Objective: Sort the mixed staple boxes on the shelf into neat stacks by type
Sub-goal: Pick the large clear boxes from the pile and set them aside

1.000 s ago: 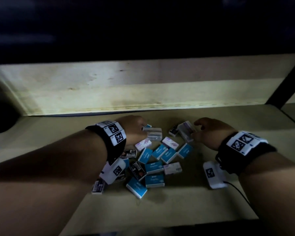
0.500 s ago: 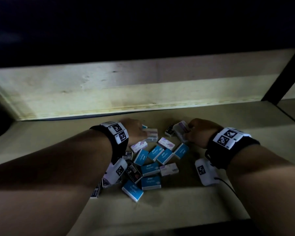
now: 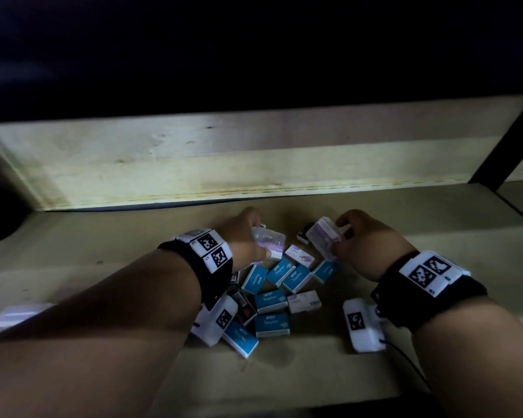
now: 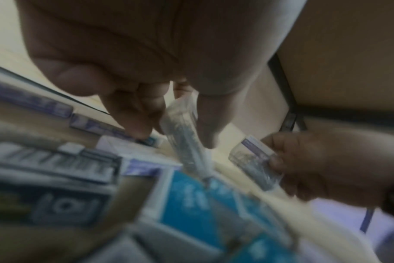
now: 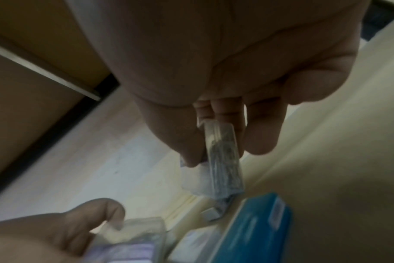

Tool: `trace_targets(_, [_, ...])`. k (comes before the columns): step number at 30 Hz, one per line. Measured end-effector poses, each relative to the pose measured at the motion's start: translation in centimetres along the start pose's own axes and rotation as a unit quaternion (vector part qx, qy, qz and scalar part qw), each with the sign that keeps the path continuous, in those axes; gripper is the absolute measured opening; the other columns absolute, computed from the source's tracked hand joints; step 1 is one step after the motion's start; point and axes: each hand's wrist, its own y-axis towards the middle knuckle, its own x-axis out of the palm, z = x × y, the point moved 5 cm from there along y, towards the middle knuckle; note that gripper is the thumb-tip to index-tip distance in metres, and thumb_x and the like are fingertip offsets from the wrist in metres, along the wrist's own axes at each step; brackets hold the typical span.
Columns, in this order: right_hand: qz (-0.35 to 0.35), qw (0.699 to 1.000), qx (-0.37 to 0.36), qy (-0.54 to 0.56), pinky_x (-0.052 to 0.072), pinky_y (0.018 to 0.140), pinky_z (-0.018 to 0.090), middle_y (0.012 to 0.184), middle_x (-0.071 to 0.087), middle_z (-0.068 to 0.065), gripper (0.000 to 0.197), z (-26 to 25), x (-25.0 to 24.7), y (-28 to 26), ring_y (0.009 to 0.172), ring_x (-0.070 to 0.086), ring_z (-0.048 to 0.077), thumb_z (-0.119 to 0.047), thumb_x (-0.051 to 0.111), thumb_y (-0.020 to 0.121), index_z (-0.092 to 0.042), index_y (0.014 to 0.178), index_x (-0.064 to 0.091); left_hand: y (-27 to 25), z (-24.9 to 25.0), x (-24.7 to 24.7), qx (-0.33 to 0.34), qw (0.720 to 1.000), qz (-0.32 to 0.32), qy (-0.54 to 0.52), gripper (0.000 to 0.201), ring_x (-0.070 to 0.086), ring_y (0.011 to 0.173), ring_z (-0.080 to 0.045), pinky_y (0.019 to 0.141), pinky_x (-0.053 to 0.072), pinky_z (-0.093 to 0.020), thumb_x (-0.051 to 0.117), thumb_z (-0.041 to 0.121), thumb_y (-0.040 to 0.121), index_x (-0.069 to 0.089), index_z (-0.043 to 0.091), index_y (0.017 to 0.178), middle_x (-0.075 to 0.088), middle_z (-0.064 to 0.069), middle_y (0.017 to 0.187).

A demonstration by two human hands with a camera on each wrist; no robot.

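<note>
At the bottom of the head view the shelf (image 3: 299,384) showed bare board along its front edge, with more open board to the left and right of the pile. Mid-frame lay the mixed staple boxes: blue boxes (image 3: 271,300) of card, a white-and-purple box (image 3: 304,301), all flat and touching. Above them we kept both wrists bent downward. Our left hand (image 3: 242,236) pinched a clear plastic box (image 3: 269,241); our right hand (image 3: 366,242) gripped another clear box (image 3: 323,238), tilted. Farthest, the pale back panel (image 3: 254,164) closed the shelf.
</note>
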Motion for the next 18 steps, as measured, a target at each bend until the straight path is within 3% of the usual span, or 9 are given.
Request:
trace_targets(3, [0.007, 0.998, -0.035, 0.048, 0.045, 0.056, 0.02, 0.086, 0.064, -0.016, 0.047, -0.5, 0.5, -1.8, 0.073, 0.063, 0.0, -0.043, 0.074, 0.077, -0.04, 0.119, 0.053, -1.3, -0.4, -0.4, -0.027, 0.998, 0.02, -0.054, 0.055, 0.065, 0.075, -0.013, 0.061, 0.052, -0.029, 0.075, 0.05, 0.063, 0.039, 0.037, 0.101, 0.066, 0.005, 0.088])
trace_targets(7, [-0.012, 0.992, -0.077, 0.096, 0.046, 0.055, 0.018, 0.078, 0.07, -0.021, 0.032, -1.4, 1.7, -4.0, 0.063, 0.065, -0.006, -0.042, 0.072, 0.076, -0.041, 0.106, 0.062, -3.7, -1.3, -0.7, -0.053, 0.992, 0.034, -0.112, 0.04, 0.063, 0.069, -0.003, 0.058, 0.048, -0.025, 0.066, 0.056, 0.06, 0.055, 0.043, 0.096, 0.067, 0.012, 0.084])
trace_targets(10, [-0.027, 0.985, -0.099, 0.136, 0.052, 0.057, 0.023, 0.081, 0.072, -0.022, 0.034, -2.3, 2.5, -5.5, 0.063, 0.068, -0.003, -0.043, 0.069, 0.074, -0.041, 0.107, 0.064, -5.8, -1.9, 0.0, -0.053, 0.982, 0.042, -0.176, 0.054, 0.069, 0.083, -0.016, 0.076, 0.058, -0.035, 0.062, 0.064, 0.058, 0.061, 0.044, 0.108, 0.071, 0.009, 0.091])
trace_targets(13, [-0.033, 0.979, -0.12, 0.162, 0.059, 0.065, 0.036, 0.083, 0.074, -0.014, 0.033, -3.2, 3.0, -6.4, 0.066, 0.07, 0.003, -0.037, 0.07, 0.077, -0.041, 0.109, 0.064, -8.3, -2.0, 0.7, -0.046, 0.958, 0.059, -0.276, 0.056, 0.069, 0.087, -0.012, 0.083, 0.057, -0.038, 0.063, 0.064, 0.061, 0.062, 0.047, 0.114, 0.073, 0.013, 0.094])
trace_targets(14, [-0.035, 0.978, -0.128, 0.163, 0.06, 0.067, 0.039, 0.084, 0.074, -0.013, 0.032, -3.8, 3.2, -6.5, 0.067, 0.071, 0.004, -0.036, 0.071, 0.078, -0.041, 0.109, 0.064, -9.1, -2.2, 0.9, -0.041, 0.949, 0.059, -0.306, 0.052, 0.069, 0.088, -0.009, 0.083, 0.057, -0.036, 0.064, 0.063, 0.062, 0.063, 0.049, 0.113, 0.074, 0.015, 0.094])
trace_targets(16, [-0.038, 0.975, -0.141, 0.167, 0.059, 0.069, 0.042, 0.086, 0.073, -0.012, 0.031, -4.5, 3.3, -6.9, 0.069, 0.071, 0.005, -0.035, 0.071, 0.08, -0.043, 0.109, 0.063, -10.3, -2.2, 1.4, -0.034, 0.931, 0.048, -0.361, 0.04, 0.07, 0.083, -0.005, 0.071, 0.056, -0.028, 0.066, 0.054, 0.069, 0.065, 0.05, 0.109, 0.075, 0.016, 0.091])
trace_targets(18, [-0.039, 0.972, -0.151, 0.173, 0.059, 0.07, 0.044, 0.087, 0.073, -0.011, 0.03, -5.0, 3.3, -7.2, 0.07, 0.071, 0.008, -0.038, 0.07, 0.079, -0.044, 0.108, 0.063, -11.0, -2.4, 2.0, -0.05, 0.913, 0.025, -0.404, 0.033, 0.073, 0.087, -0.023, 0.063, 0.055, -0.031, 0.063, 0.044, 0.078, 0.065, 0.047, 0.111, 0.076, 0.003, 0.094])
